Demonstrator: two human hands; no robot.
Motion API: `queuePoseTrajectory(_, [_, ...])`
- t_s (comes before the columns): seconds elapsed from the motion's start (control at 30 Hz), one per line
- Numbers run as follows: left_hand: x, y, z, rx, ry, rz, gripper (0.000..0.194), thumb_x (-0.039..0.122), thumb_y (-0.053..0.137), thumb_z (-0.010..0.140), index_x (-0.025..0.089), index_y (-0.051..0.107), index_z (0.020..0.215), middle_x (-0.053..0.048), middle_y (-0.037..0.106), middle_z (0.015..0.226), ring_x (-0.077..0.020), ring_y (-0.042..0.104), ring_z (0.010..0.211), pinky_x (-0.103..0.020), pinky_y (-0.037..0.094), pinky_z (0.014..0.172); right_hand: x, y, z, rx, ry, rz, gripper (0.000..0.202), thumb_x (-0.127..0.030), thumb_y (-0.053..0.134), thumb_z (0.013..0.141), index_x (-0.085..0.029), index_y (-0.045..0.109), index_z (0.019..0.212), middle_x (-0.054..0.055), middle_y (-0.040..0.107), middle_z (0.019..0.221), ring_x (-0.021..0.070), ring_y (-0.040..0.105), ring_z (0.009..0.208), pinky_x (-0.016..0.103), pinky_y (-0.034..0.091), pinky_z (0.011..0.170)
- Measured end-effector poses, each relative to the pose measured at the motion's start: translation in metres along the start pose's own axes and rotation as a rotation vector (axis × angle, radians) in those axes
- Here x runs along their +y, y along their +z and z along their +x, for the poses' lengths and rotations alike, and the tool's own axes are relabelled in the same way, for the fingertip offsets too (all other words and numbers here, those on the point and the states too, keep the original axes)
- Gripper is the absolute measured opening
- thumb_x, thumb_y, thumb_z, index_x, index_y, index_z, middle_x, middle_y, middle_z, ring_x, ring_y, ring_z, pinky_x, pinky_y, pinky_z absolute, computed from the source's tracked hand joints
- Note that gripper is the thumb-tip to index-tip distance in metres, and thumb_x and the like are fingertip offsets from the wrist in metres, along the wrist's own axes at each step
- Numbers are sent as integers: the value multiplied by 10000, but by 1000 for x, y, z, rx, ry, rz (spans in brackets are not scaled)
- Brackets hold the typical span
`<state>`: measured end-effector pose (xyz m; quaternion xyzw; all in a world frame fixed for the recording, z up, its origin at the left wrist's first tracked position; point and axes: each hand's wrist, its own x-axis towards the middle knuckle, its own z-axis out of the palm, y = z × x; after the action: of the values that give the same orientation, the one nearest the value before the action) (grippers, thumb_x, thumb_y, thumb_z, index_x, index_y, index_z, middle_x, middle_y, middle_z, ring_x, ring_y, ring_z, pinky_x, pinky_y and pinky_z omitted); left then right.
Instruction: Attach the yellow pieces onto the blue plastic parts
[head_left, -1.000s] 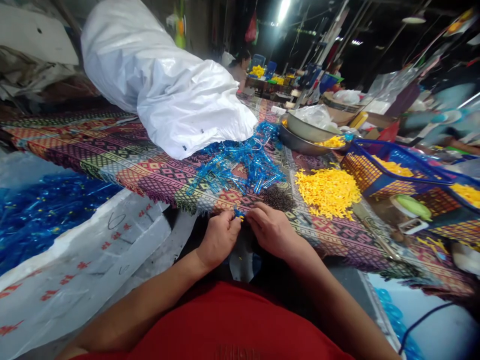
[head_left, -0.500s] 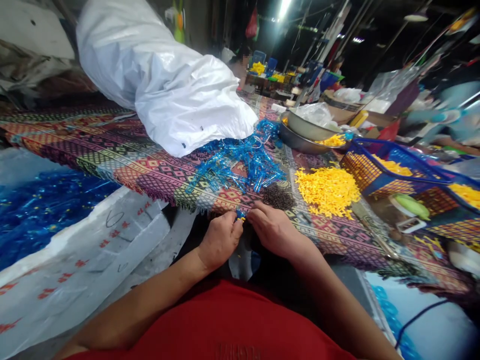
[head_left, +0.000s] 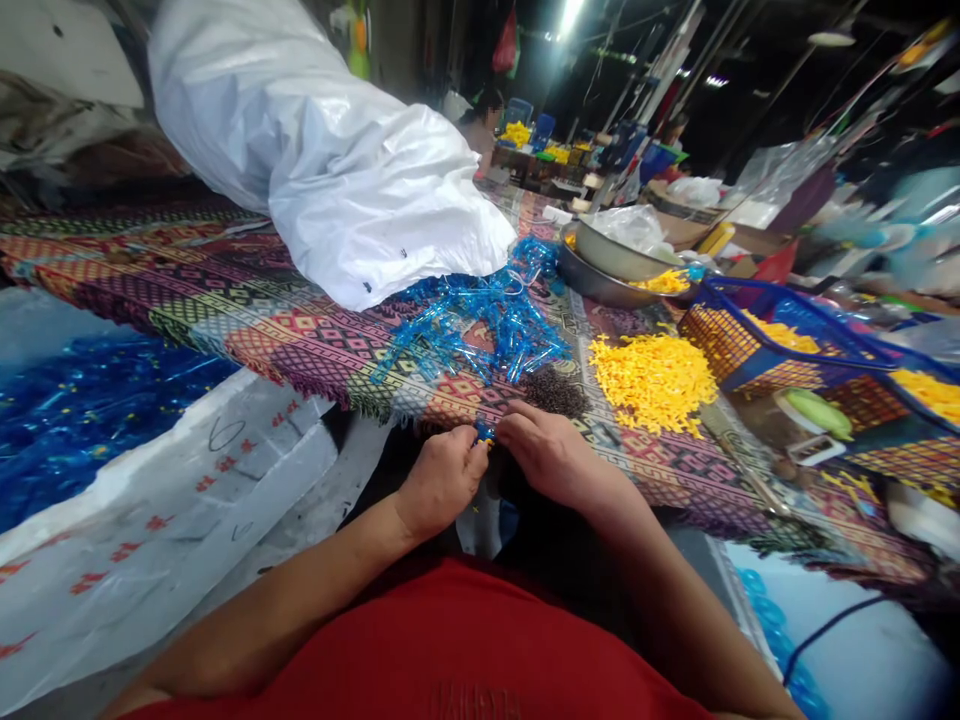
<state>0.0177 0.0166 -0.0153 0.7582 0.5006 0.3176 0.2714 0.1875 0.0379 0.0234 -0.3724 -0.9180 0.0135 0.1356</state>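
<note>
My left hand [head_left: 444, 478] is closed at the table's front edge, pinching a small blue plastic piece [head_left: 485, 433] with a bit of yellow on it. Close beside it, my right hand [head_left: 551, 455] has its fingers pressed together against that piece; whether they grip it or something tiny is hidden. Just beyond the hands lies a heap of small dark parts [head_left: 555, 394]. Behind that spread clear blue plastic pieces [head_left: 517, 335], partly under the mouth of a large white sack [head_left: 390, 210]. A pile of small yellow pieces [head_left: 652, 385] sits to the right.
A patterned cloth [head_left: 300, 340] with a fringe covers the table. Blue baskets [head_left: 780, 340] of yellow pieces and metal bowls [head_left: 600, 275] stand on the right. At lower left, a white foam box [head_left: 247, 470] adjoins many blue pieces [head_left: 112, 410]. A person [head_left: 480, 135] is in the background.
Both hands stay together at the table edge with only slight finger movement. The view has shifted very little.
</note>
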Motion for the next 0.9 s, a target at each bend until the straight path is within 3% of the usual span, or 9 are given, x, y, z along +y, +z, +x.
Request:
queuePoseTrajectory(0.23, [0, -1, 2, -16, -58, -96, 236, 266, 389, 857, 171, 461, 653, 7, 489, 571, -108, 450, 529, -240, 286, 528, 4, 3, 0, 29, 10, 102, 150, -151, 397, 891, -153, 532, 826, 54, 518, 783, 135, 488, 693, 236, 374, 606])
queuePoseTrajectory(0.6, [7, -7, 5, -310, -428, -719, 199, 326, 426, 805, 173, 465, 684, 47, 481, 473, -117, 502, 335, -189, 357, 303, 9, 7, -2, 67, -5, 234, 154, -171, 404, 891, -169, 554, 853, 59, 540, 796, 144, 515, 716, 246, 406, 620])
queuePoseTrajectory(0.9, [3, -5, 5, -330, -455, -881, 207, 340, 456, 795, 158, 490, 700, 23, 539, 552, -113, 529, 338, -196, 398, 278, 10, 2, -5, 83, -27, 296, 150, -171, 427, 887, -164, 574, 920, 67, 573, 809, 150, 536, 718, 254, 426, 626])
